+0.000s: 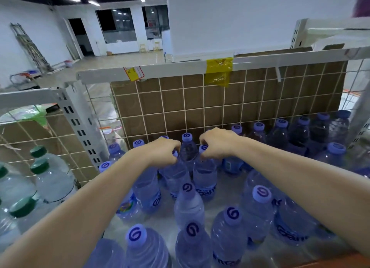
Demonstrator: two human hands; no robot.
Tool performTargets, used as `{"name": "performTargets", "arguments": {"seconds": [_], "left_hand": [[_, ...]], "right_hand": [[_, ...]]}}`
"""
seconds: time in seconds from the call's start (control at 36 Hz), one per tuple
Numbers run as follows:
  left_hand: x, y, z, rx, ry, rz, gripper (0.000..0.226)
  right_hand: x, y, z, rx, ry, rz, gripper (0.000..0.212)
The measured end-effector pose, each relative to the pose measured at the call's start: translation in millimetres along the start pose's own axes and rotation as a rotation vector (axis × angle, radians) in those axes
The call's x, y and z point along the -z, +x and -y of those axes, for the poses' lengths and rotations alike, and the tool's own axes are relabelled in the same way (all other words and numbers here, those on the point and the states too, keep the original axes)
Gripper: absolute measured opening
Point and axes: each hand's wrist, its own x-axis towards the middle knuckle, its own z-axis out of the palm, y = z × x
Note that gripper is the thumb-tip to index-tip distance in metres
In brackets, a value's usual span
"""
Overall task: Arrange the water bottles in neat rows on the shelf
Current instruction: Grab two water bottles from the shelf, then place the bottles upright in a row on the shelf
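While both arms reach deep over the shelf (200,217), the person takes hold of two blue-capped bottles near the wire-grid back panel (220,107). The left hand (162,150) has its fingers curled over the neck of the left bottle (176,177), covering most of its cap, and the right hand (218,142) pinches the cap of the right bottle (205,173) just beside it. Both bottles stand upright on the shelf, close together, a little in front of the back row (280,131) that runs along the panel toward the right.

I would say the step in hand is setting this pair into line behind the front clutter. Nearer the person, the loose bottles (228,233) stand scattered and unevenly spaced, so much of the arranging seems left to do. The next move probably calls for sliding or lifting the pair straight back against the row without knocking their neighbours, which stand tight on either side. To the left, beyond the upright, green-capped bottles (50,175) fill a separate bay.
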Motion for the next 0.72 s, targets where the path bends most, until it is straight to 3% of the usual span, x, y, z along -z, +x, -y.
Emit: {"name": "performTargets", "arguments": {"seconds": [0.22, 0.36, 0.72], "left_hand": [[11.5, 0.6, -6.7, -0.02, 0.073, 0.035, 0.019], [-1.2, -4.1, -2.2, -0.013, 0.082, 0.017, 0.03], [-5.0, -6.1, -7.6, 0.001, 0.055, -0.028, 0.023]], "right_hand": [[-11.0, 5.1, 9.0, 0.02, 0.0, -0.095, 0.012], [-17.7, 6.7, 15.1, 0.033, 0.032, -0.14, 0.024], [-23.4, 8.6, 14.4, -0.021, 0.158, -0.021, 0.024]]}}
